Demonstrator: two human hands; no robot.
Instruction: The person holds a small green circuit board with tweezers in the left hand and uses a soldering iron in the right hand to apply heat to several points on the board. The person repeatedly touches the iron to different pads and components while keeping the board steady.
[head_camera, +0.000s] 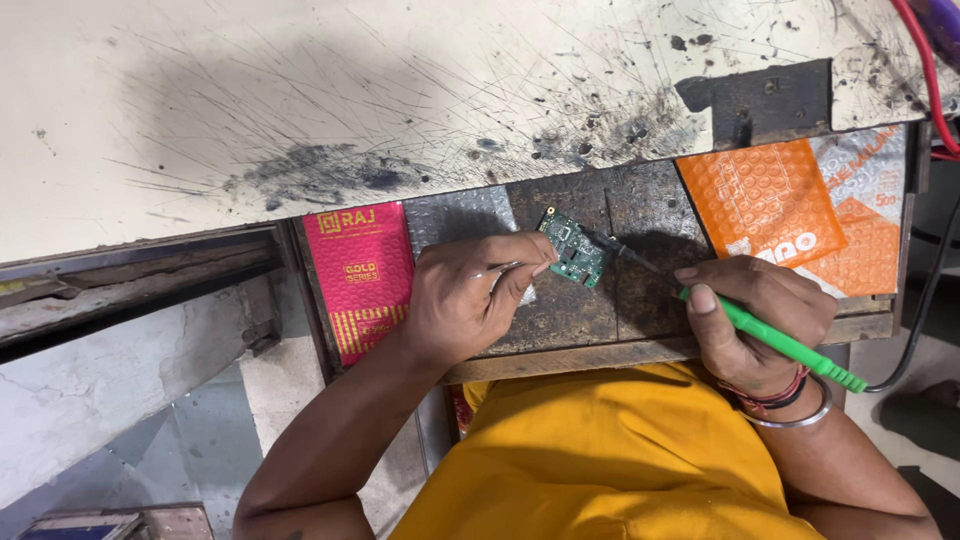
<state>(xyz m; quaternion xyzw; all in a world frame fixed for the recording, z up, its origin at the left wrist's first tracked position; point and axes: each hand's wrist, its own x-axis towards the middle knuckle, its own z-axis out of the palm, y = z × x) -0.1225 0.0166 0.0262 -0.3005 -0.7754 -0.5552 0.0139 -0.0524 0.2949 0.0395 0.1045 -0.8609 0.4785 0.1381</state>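
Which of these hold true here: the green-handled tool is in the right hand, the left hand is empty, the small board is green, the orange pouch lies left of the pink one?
1. The right hand holds the green-handled tool. True.
2. The left hand is empty. False: its fingers hold a thin metal tool at the board.
3. The small circuit board is green. True.
4. The orange pouch lies left of the pink pouch. False: it lies to the right.
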